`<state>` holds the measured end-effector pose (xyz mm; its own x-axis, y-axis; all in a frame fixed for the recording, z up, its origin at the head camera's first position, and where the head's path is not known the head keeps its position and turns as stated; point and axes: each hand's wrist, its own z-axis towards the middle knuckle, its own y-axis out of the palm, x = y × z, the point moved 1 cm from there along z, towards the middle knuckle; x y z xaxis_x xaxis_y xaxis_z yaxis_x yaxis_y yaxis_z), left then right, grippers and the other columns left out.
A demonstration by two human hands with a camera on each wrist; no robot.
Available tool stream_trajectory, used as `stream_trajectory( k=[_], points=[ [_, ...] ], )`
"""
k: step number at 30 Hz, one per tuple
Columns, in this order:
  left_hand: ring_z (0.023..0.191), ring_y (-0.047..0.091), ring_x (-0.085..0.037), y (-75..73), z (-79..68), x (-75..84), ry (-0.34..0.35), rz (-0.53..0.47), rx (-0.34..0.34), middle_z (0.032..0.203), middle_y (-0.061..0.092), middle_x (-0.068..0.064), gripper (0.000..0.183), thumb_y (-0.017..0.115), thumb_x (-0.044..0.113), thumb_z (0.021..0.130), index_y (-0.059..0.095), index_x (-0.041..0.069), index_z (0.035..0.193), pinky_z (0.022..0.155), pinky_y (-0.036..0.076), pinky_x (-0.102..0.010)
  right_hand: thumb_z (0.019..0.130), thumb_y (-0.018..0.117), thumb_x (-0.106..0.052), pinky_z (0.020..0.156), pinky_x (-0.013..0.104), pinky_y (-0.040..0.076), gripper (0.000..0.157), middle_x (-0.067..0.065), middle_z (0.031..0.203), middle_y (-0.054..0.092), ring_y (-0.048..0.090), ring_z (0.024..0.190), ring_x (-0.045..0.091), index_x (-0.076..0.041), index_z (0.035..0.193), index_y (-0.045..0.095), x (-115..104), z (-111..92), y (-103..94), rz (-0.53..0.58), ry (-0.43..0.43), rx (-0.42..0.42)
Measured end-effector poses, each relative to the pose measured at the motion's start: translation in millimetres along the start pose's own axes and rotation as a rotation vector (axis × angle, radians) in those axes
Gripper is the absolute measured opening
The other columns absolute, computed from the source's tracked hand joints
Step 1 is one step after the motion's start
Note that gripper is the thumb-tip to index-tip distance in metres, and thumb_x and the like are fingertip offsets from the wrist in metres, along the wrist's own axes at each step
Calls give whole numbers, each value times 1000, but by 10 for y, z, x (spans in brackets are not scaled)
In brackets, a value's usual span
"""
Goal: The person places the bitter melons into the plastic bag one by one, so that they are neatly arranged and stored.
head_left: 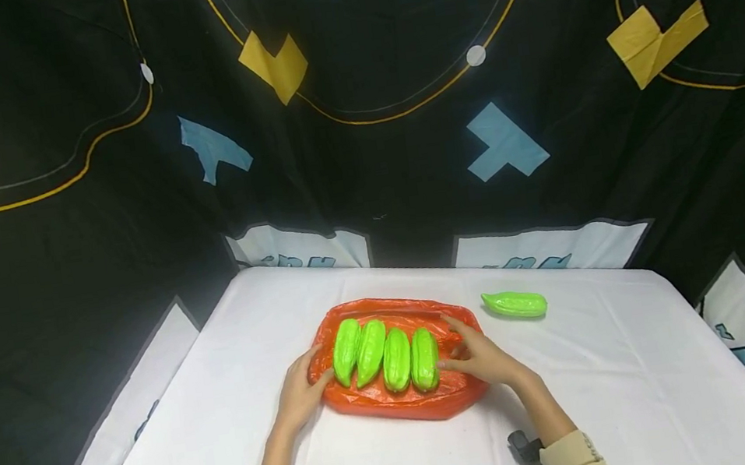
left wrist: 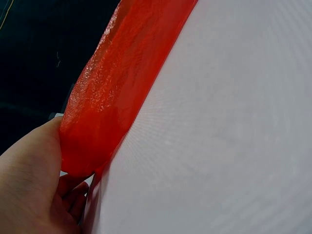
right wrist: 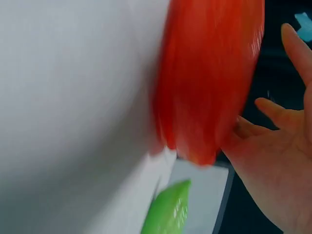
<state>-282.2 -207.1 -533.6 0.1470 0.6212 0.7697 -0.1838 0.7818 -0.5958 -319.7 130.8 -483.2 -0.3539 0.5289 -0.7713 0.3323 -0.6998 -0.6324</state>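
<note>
A glossy red plastic bag lies spread like a shallow basin on the white table. Side by side on it rest several bright green ridged, cucumber-like vegetables. My left hand holds the bag's left end; in the left wrist view its thumb side overlaps the red wall, and its fingers show low behind it. At the right end, my right hand reaches over the rim with fingers spread, thumb tip beside the rightmost vegetable. The right wrist view shows those fingers apart, grasping nothing.
Another green vegetable lies alone on the table right of the bag, toward the back. The white tabletop extends around the bag. Behind it hangs a black curtain with yellow and blue patches.
</note>
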Motion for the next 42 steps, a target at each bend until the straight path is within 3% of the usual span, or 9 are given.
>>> stream_trajectory(
  k=[3, 7, 12, 18, 22, 32, 37, 42],
  points=[
    [126, 35, -38, -15, 5, 14, 0, 5, -2, 136, 43, -20, 54, 61, 25, 89, 43, 7, 136, 105, 23, -54, 80, 71, -35, 82, 42, 49, 77, 16, 135, 43, 53, 103, 30, -17, 144, 31, 30, 27, -192, -10, 5, 49],
    [126, 35, -38, -28, 8, 19, -2, 6, -1, 136, 43, -21, 55, 61, 25, 89, 42, 7, 137, 105, 24, -55, 83, 69, -32, 87, 51, 46, 61, 13, 132, 48, 46, 114, 36, -18, 137, 46, 87, 111, -505, -90, -52, 99],
    [126, 35, -39, -7, -2, 19, 1, 1, 4, 136, 43, -20, 54, 61, 24, 88, 43, 7, 137, 104, 24, -56, 84, 68, -26, 93, 67, 30, 40, 17, 134, 46, 34, 125, 38, -17, 123, 61, 193, 157, -897, -224, -102, 186],
    [126, 36, -39, -1, -13, 12, 9, 6, 11, 136, 44, -20, 54, 61, 25, 88, 43, 7, 136, 104, 24, -56, 82, 67, -17, 94, 71, 23, 27, 20, 135, 44, 31, 124, 42, -15, 109, 69, 410, 221, -1182, -361, -86, 169],
    [124, 37, -40, 6, -2, 12, 23, 4, 26, 134, 45, -21, 54, 62, 25, 88, 44, 6, 135, 103, 25, -57, 79, 67, -14, 96, 70, 20, 22, 21, 133, 44, 30, 124, 44, -14, 99, 73, 587, 236, -1265, -393, -51, 129],
    [126, 36, -38, 44, -18, -40, -19, -2, 3, 136, 44, -19, 54, 61, 26, 88, 43, 9, 137, 104, 24, -56, 77, 63, -11, 95, 67, 26, 22, 26, 133, 43, 35, 122, 47, -12, 96, 74, 887, 283, -1211, -299, 28, 36],
    [126, 35, -38, 38, -40, -23, -16, 3, -2, 136, 43, -19, 54, 62, 24, 88, 43, 8, 137, 104, 24, -56, 77, 64, -14, 97, 65, 25, 25, 24, 132, 45, 36, 122, 45, -13, 101, 73, 953, 287, -1184, -285, 131, -10],
    [126, 36, -38, 4, -20, 4, -2, 10, 10, 135, 44, -19, 54, 62, 25, 88, 44, 8, 136, 104, 25, -56, 77, 65, -13, 97, 64, 27, 29, 25, 131, 45, 37, 121, 45, -12, 105, 71, 916, 301, -1184, -264, 145, -24]
  ],
)
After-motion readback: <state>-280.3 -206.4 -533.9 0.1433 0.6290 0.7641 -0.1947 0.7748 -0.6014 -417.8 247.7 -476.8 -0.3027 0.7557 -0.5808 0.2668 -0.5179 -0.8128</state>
